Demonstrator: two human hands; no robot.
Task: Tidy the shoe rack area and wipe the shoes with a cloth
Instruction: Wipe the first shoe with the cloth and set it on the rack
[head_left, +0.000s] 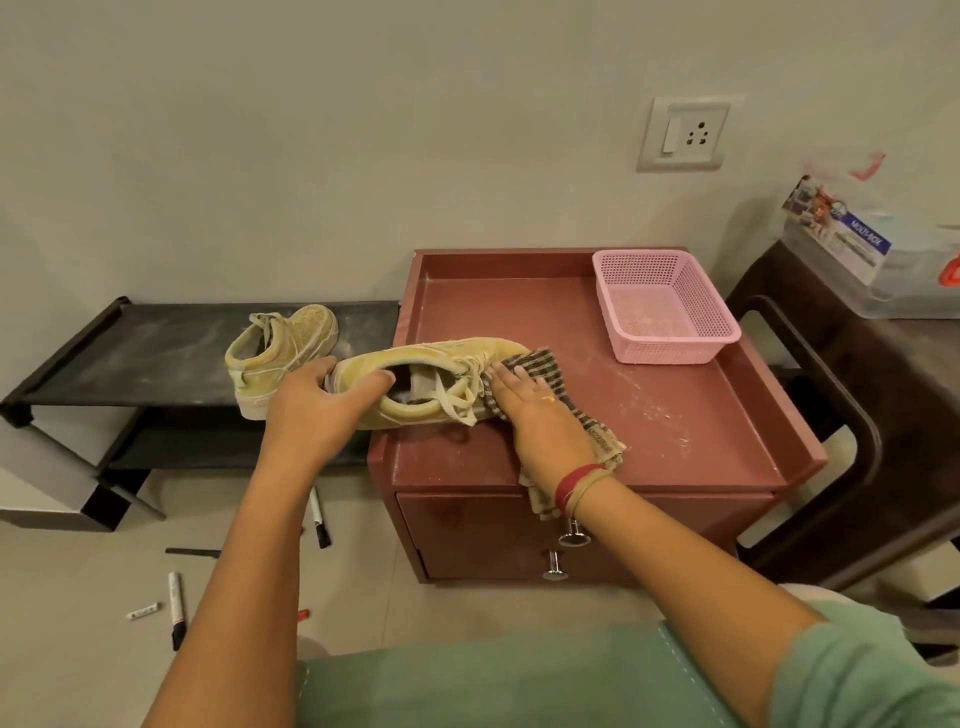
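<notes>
A yellow sneaker (431, 358) lies on its side across the left edge of the red cabinet top (675, 415). My left hand (317, 405) grips its heel, fingers curled into the opening. My right hand (530, 415) presses a brown checked cloth (540, 366) flat against the laces and toe part; the cloth trails under my wrist over the cabinet's front edge. The second yellow sneaker (280, 348) stands on the dusty black shoe rack (130, 353) to the left, untouched.
A pink mesh basket (670, 312) sits at the cabinet's back right. A dark stool (841, 395) with a clear plastic box (872, 260) stands to the right. Markers (176, 608) and pens (319, 519) lie on the floor below the rack.
</notes>
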